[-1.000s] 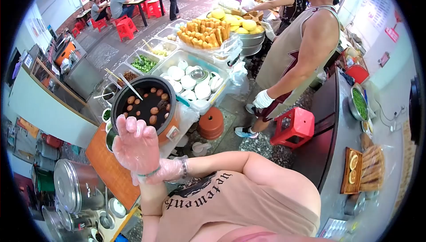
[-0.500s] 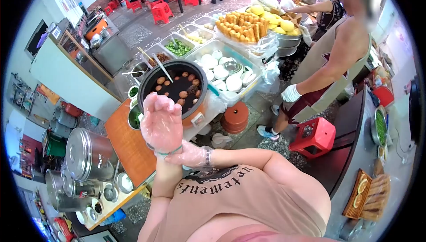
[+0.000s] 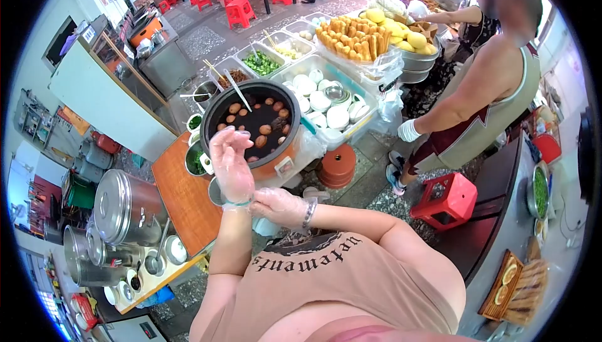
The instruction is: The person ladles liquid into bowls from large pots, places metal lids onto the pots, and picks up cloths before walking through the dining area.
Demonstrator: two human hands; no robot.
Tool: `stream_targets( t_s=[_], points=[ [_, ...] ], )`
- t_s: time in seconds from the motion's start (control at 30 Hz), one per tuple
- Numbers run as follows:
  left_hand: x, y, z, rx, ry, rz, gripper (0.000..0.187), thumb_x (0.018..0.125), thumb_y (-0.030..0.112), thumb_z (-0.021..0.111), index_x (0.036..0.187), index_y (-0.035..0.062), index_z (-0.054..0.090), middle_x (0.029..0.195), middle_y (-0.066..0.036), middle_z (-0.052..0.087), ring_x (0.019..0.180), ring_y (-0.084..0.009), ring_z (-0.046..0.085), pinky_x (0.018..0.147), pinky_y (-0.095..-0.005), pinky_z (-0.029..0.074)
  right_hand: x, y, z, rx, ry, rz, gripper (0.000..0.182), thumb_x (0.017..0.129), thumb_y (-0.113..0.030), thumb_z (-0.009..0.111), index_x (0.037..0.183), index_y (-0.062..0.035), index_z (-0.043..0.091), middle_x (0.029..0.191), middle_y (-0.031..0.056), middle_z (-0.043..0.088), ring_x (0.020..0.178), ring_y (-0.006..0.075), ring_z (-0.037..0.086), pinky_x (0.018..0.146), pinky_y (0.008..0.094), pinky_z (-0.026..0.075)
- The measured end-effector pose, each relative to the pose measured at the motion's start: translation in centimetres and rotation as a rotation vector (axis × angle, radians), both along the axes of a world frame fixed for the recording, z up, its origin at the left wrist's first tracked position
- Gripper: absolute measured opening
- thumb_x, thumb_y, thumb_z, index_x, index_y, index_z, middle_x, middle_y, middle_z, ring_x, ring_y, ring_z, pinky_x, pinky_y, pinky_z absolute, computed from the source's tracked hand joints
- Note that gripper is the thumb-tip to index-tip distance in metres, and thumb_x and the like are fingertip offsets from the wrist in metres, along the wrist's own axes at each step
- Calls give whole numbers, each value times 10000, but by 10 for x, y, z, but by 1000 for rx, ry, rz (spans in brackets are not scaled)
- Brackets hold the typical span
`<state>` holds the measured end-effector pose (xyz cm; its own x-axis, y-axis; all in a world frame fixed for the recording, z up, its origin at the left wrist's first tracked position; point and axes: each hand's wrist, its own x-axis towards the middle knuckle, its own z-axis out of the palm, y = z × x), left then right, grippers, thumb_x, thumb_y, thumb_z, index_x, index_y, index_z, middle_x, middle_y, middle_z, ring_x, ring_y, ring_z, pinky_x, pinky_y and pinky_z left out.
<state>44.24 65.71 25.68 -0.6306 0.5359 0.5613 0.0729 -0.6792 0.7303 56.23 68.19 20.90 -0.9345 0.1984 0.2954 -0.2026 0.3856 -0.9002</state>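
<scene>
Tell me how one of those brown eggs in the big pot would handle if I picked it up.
Probably slippery, since the eggs sit wet in dark liquid. Their rounded shape suggests one could roll if set down.

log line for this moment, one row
left hand: gloved, raised, fingers loosely curled | right hand: gloved, at left wrist | pot of eggs: uncovered, beyond hands

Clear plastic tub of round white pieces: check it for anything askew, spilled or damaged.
The round white pieces lie jumbled, some tilted over others, which looks untidy. No spill or damage can be made out on the clear plastic tub.
</scene>
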Motion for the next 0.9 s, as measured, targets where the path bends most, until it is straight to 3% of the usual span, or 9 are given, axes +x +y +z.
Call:
stream_targets(
  t_s=[0.17, 0.23, 0.4, 0.5, 0.57, 0.73, 0.83, 0.87, 0.9],
  points=[
    [-10, 4, -18, -105, -74, 66, 254, 947, 162, 449, 1157, 41, 525, 941, -64, 612, 819, -135, 572, 790, -278, 475, 14, 13, 6, 98, -7, 126, 212, 880, -230, 600, 1009, -62, 580, 890, 124, 617, 840, 312, 603, 696, 392, 485],
    [-21, 6, -31, -461, -167, 3, 260, 933, 145, 484, 1180, 69, 512, 967, -53, 608, 813, -116, 564, 759, -275, 490, 20, 14, 24, 320, 337, -107, 305, 831, -253, 665, 1076, -85, 596, 971, 102, 614, 873, 293, 604, 733, 396, 492],
    [-9, 11, -75, -782, -488, -466, 280, 919, 194, 552, 1177, 94, 508, 931, -41, 611, 771, -139, 574, 714, -283, 510, 13, 21, 25, 970, 306, -58, 609, 680, -253, 726, 1237, -112, 526, 1250, 91, 538, 1251, 318, 422, 1078, 525, 281],
    [9, 12, -82, -773, -581, -689, 285, 949, 248, 504, 1184, 86, 495, 965, -38, 585, 813, -137, 562, 740, -285, 510, -2, 19, -16, 1225, 277, -158, 543, 726, -245, 669, 1231, -98, 531, 1239, 98, 541, 1239, 319, 432, 1059, 537, 295],
    [22, 16, -91, -877, -405, -708, 278, 949, 247, 485, 1174, 82, 490, 970, -36, 577, 817, -136, 561, 766, -273, 499, 3, 11, 18, 1204, 87, -37, 483, 773, -224, 606, 1228, -75, 537, 1219, 137, 549, 1240, 304, 451, 1065, 529, 285],
    [31, -4, -79, -858, 313, -693, 274, 900, 167, 514, 1157, 72, 497, 881, -27, 568, 829, -162, 572, 843, -260, 468, 10, -16, 82, 1033, -641, -76, 256, 886, -261, 525, 1105, -247, 657, 1137, -2, 629, 1074, 305, 560, 639, 662, 366],
    [47, -19, -11, -1253, 1161, -511, 425, 785, 162, 646, 1181, 96, 505, 1101, -16, 596, 1003, -189, 588, 923, -309, 445, 5, -14, 81, 937, -875, -44, 252, 895, -256, 520, 1107, -244, 657, 1146, -3, 625, 1075, 305, 559, 630, 654, 369],
    [35, 24, -154, -2095, 819, -451, 459, 758, 226, 681, 1184, 166, 522, 1149, -3, 604, 1090, -147, 574, 921, -311, 452, 3, -11, 79, 918, -897, -13, 262, 888, -250, 526, 1120, -225, 645, 1158, 10, 614, 1091, 306, 547, 669, 637, 363],
    [55, 31, -122, -2096, 817, -450, 459, 758, 226, 681, 1184, 166, 522, 1149, -3, 604, 1090, -147, 574, 921, -311, 452, 2, -7, 75, 890, -899, 28, 274, 881, -245, 532, 1133, -207, 633, 1171, 23, 604, 1108, 306, 536, 707, 620, 356]
  ],
)
